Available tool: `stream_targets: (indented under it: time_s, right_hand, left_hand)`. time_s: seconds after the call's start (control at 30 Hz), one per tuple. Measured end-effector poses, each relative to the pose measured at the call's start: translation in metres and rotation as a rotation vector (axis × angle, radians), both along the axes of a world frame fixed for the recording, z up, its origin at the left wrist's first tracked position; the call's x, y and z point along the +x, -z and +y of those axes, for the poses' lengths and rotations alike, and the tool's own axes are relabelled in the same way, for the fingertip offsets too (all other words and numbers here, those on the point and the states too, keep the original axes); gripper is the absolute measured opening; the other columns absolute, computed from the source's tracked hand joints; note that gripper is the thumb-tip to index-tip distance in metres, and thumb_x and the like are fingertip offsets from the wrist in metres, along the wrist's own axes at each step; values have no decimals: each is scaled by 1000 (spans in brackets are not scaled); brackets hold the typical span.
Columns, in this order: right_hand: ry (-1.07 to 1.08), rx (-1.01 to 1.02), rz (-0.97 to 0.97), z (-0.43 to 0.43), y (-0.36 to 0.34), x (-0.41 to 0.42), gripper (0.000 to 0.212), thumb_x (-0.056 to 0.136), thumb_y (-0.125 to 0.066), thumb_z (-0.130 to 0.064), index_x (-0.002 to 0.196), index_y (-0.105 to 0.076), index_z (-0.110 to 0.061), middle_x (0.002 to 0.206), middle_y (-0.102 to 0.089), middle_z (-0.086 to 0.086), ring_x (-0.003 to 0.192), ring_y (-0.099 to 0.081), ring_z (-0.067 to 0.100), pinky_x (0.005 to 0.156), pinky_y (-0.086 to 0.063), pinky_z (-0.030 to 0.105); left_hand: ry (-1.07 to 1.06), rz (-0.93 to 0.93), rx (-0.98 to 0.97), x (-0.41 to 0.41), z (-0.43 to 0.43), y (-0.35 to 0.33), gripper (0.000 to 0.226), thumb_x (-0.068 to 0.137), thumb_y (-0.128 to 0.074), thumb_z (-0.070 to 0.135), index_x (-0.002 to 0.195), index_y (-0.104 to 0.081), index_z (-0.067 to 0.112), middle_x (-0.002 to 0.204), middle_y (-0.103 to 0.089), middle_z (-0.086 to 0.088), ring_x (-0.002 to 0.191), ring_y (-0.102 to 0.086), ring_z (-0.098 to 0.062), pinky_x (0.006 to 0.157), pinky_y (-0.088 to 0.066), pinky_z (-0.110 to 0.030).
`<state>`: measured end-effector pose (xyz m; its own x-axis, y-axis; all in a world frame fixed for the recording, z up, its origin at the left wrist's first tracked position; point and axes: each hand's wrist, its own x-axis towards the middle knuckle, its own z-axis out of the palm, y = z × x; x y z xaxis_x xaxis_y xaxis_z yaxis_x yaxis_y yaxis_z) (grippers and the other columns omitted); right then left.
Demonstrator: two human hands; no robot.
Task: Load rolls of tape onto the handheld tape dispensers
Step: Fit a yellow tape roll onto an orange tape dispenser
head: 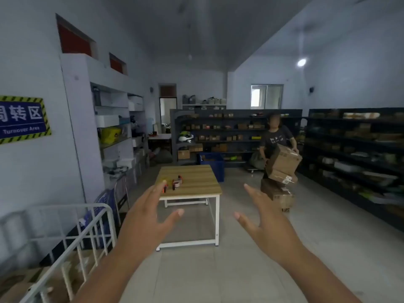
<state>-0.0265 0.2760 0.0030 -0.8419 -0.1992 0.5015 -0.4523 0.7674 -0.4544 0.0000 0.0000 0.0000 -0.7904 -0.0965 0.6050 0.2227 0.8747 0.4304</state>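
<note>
A wooden table (196,171) with white legs stands a few steps ahead on the floor. On its left half lie red handheld tape dispensers (177,182) and a yellowish item (162,178), too blurred to make out. My left hand (147,219) and my right hand (265,219) are raised in front of me, fingers spread, holding nothing. Both hands are well short of the table; the left fingertips overlap the table's near left edge only in the picture.
A white metal cart (72,235) stands at the near left. Shelving lines the left wall (113,132) and the right side (354,154). A person (276,141) carries cardboard boxes (284,162) right of the table. A blue crate (213,162) sits behind it.
</note>
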Motion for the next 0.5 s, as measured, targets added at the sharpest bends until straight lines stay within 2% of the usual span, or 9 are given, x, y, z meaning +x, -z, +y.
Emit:
stream_targets:
  time_s: [0.17,0.3,0.5]
  right_hand:
    - [-38,-6,-16,15,28,-85,72,90,-54,-55,151,-18,-38,155,-29,-13,141,-24,5,106,-21,20]
    - [-70,-33,-103,9,56,-165,74,89,-54,-55,151,-22,-32,157,-29,-7,142,-26,10,110,-23,25]
    - [-156,-49,-137,-32,69,-279,73,88,-52,-58,151,-22,-35,156,-30,-12,142,-26,6,115,-29,34]
  left_hand:
    - [-35,-74,28,-75,14,27,76,82,-50,67,146,-19,42,153,-28,11,138,-28,-10,109,-28,-31]
    - [-94,-161,13,-137,12,56,75,82,-49,68,145,-20,40,153,-29,11,137,-31,-11,110,-33,-36]
    - [-147,-181,-5,-235,-25,67,72,82,-51,66,143,-27,37,147,-38,12,131,-39,-12,105,-39,-38]
